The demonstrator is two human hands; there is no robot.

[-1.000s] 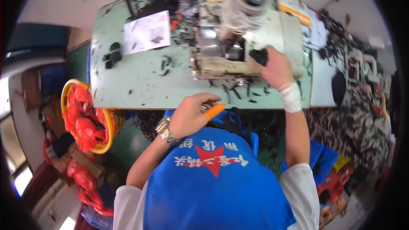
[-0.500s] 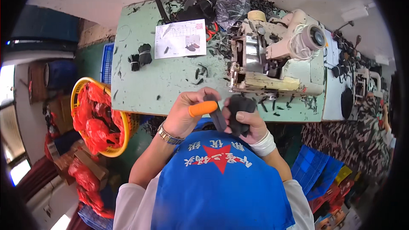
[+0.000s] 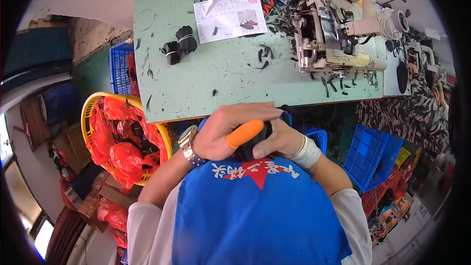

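A stack of black fabric pieces (image 3: 248, 150) is squeezed between my two hands, close to the apron and just in front of the table's near edge. My left hand (image 3: 218, 130), with an orange finger cover (image 3: 245, 134) on its thumb and a metal watch at the wrist, lies over the top and left of the stack. Its fingers reach across toward the other hand. My right hand (image 3: 282, 140), white bands around its wrist, grips the stack from the right with the thumb in front. Most of the stack is hidden by the hands.
On the green table (image 3: 196, 88) lie tied black bundles (image 3: 185, 40), a printed sheet (image 3: 229, 17) and black scraps. A sewing machine (image 3: 333, 34) stands at the right. A yellow basket (image 3: 88, 113) of red bags is at the left, a blue crate (image 3: 370, 154) at the right.
Earlier my left hand held one black strip apart from the stack in my right. Now both hands are together around the stack, nearer my body. The view has shifted, so the table appears higher.
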